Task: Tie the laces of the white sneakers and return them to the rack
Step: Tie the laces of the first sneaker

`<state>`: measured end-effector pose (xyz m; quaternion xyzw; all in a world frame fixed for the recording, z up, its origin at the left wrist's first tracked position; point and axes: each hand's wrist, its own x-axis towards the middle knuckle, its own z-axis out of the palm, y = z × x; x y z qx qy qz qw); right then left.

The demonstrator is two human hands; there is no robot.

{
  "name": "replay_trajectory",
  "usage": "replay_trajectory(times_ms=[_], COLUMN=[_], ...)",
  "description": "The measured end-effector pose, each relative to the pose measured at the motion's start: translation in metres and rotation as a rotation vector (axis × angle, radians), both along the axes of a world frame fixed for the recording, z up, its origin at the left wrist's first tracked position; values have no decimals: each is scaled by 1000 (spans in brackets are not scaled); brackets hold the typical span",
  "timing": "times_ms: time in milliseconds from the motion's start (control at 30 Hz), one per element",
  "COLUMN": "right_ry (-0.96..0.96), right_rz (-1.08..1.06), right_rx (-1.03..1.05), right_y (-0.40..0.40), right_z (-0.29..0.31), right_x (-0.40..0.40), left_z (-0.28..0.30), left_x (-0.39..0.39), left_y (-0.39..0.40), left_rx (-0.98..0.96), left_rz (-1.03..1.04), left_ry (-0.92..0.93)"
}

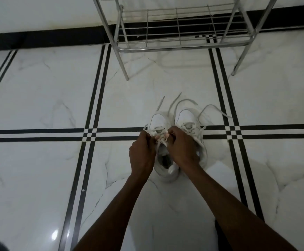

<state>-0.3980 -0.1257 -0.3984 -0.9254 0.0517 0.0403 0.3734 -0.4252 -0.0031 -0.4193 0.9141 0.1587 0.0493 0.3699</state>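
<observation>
Tying laces on the left sneaker (pixel 161 122), both sneakers on the floor (pixel 39 87).
L hand (pixel 142 153) & R hand (pixel 181 146) each in a closed grip on the lace (pixel 159 132) over the tongue; right sneaker (pixel 186 115) just beside, laces loose; rack (pixel 180 29) beyond, shelf bare.
</observation>
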Motion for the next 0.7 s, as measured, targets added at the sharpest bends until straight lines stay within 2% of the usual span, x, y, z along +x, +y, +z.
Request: replay_trajectory(times_ms=[133, 333, 700], right_ry=[21, 4, 198], right_rz=[23, -92, -51], right_rx=[7, 143, 406], right_y=[7, 18, 26], right_z=[8, -3, -8], right_x=[-8, -8, -5], left_z=[8, 2, 1], left_x=[-5, -4, -3], left_y=[6, 17, 43], left_rx=[-18, -59, -47], left_rz=[20, 46, 64], left_ry=[25, -28, -27])
